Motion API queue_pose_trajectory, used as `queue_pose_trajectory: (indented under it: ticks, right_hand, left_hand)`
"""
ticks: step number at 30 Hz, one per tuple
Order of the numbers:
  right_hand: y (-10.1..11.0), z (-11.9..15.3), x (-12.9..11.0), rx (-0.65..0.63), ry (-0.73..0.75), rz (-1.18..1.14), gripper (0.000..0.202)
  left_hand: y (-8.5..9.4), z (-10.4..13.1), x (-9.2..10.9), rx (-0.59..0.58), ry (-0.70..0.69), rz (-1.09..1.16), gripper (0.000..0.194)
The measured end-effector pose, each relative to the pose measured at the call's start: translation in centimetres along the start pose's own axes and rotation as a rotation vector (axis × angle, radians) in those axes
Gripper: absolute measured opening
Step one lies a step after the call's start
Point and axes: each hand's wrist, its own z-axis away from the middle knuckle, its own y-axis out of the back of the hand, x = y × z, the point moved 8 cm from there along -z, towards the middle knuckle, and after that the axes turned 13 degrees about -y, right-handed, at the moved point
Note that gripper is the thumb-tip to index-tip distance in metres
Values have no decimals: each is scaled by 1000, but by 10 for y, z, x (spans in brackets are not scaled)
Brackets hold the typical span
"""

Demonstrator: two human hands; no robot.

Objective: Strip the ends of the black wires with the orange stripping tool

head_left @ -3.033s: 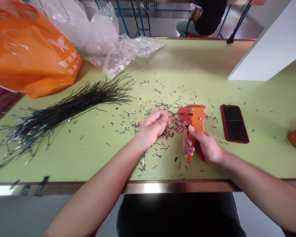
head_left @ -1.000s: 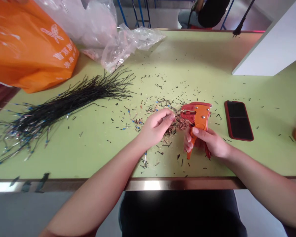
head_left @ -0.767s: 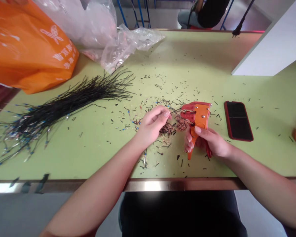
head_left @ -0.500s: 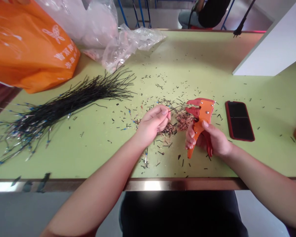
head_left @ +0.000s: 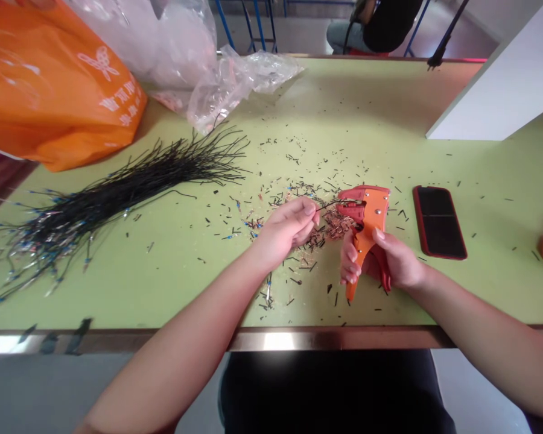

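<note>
Between thumb and fingers my left hand (head_left: pixel 292 224) pinches a thin black wire (head_left: pixel 328 206), whose end runs right to the jaws of the wire stripper (head_left: pixel 374 208). My right hand (head_left: pixel 391 259) is wrapped round the handles of this orange and red tool. How deep the wire sits in the jaws is hard to make out. Beneath and between both hands lies a heap of copper and black wire scraps (head_left: pixel 339 224). Further left, a bundle of black wires (head_left: pixel 131 187) rests on the table, with blue and metallic pieces at its near-left ends.
An orange bag (head_left: pixel 58 90) and clear plastic bags (head_left: pixel 185 60) stand at the back left. A phone (head_left: pixel 440 222) lies to the right. A white panel (head_left: pixel 498 84) rises at the back right, near a hanging plug (head_left: pixel 435 60). A person (head_left: pixel 384 27) sits beyond the table (head_left: pixel 172 271).
My left hand has shifted slightly right and down with the wire, closer to the jaws. The wire stripper has tilted and moved a little left and down in my right hand.
</note>
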Motion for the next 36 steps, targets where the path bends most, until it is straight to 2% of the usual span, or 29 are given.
queue_pose_trajectory:
  ticks: [7,15,17,22,25,30,36]
  right_hand:
    - [4,0,1,139,-40,61,54]
    - [3,0,1,199,-49,70,58]
    - [3,-1,1,221,-38,88,58]
    - [2,-4,6,263,-39,174,59]
    - [1,-6,10,283,-44,191,58]
    - [-9,-5,17,241,-40,113,56]
    - [-18,2,26,236,-72,12,58]
  left_hand:
    - [0,2,-5,-15,16,-51,40]
    - [3,1,-3,-9,-8,-106,38]
    - [4,2,1,-13,-37,-187,38]
    - [6,5,18,-2,-171,-551,36]
    - [2,6,21,-28,-182,-619,43]
    - [-2,5,12,-22,-130,-407,53]
    - [-12,8,-13,36,47,-59,58]
